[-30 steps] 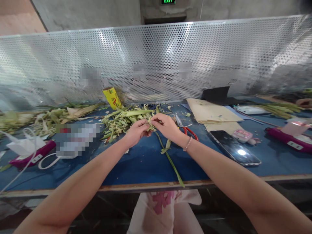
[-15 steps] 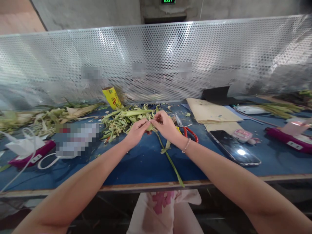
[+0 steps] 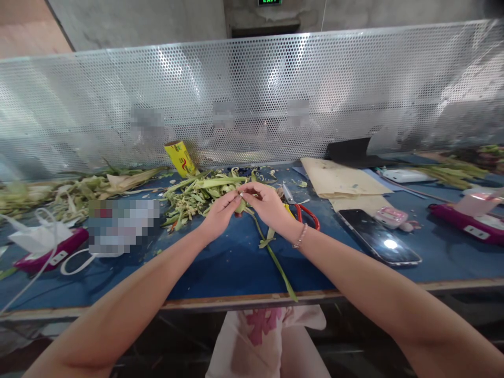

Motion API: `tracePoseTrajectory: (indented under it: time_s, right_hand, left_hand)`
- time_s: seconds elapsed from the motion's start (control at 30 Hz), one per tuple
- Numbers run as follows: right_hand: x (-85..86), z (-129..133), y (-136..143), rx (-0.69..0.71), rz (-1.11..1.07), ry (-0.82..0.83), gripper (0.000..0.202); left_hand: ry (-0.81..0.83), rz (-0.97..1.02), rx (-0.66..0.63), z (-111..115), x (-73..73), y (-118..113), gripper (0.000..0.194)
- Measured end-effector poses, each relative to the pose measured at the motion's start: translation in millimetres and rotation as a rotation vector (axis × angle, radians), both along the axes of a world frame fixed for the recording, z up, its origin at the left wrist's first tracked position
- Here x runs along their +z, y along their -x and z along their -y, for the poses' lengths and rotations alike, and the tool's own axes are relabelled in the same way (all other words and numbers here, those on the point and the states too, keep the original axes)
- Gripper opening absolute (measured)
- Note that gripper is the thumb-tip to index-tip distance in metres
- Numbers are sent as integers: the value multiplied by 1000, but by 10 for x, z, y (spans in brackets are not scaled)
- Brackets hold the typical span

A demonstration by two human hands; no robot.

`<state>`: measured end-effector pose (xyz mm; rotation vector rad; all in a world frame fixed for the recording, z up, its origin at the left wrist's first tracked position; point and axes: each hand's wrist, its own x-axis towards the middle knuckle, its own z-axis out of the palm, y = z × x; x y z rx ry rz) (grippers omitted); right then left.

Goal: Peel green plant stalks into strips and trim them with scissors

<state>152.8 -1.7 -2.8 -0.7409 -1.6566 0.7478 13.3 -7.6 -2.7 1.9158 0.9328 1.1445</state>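
Observation:
My left hand (image 3: 220, 217) and my right hand (image 3: 268, 206) meet above the table, with thumbs and fingertips pinched together at the pale green top of a plant stem (image 3: 280, 266). Partly covered by the fingers, that top looks rounded, like a bud. From there the long green stem slants down toward the table's front edge, a small leaf cluster (image 3: 268, 240) partway along it. Just behind both hands lies a heap of green trimmings (image 3: 189, 197). Scissors with red handles (image 3: 309, 216) rest beyond my right wrist.
A yellow can (image 3: 180, 158) leans near the perforated metal screen (image 3: 252, 94). To the right are brown paper (image 3: 342, 178), a phone (image 3: 378, 239) and a purple power strip (image 3: 468, 223). More plant scraps (image 3: 82, 197) and another purple strip (image 3: 81, 239) lie left.
My right hand's fingers have shifted slightly left and curl further over the stem's top, closer to my left fingertips. The stem's lower end stays in place.

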Motion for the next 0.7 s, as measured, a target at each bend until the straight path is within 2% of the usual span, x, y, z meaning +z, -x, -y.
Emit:
tracePoseTrajectory:
  time_s: [0.1,0.23,0.43,0.5,0.57,0.63,0.7]
  right_hand:
    - [-13,0,-22,-42,13,-47,13]
    - [-30,10,-58,-109,44,-234,13]
    - [-55,-26,-43,-20,94,-349,20]
    - [-63,-49,-36,11,81,-319,19]
    - [-70,-69,-29,33,24,-221,15]
    - [-76,-85,-19,91,-70,-69,9]
    - [-80,-97,-7,196,-182,108,10]
  left_hand:
    - [19,65,5,-9,-29,-4,20]
    - [108,248,-26,-20,-41,-27,17]
    - [249,455,32,3,17,-75,9]
    - [282,494,37,18,33,-93,8]
    - [308,496,18,29,39,-103,8]
    - [333,472,-5,34,40,-107,9]
    - [354,437,-16,31,37,-106,10]
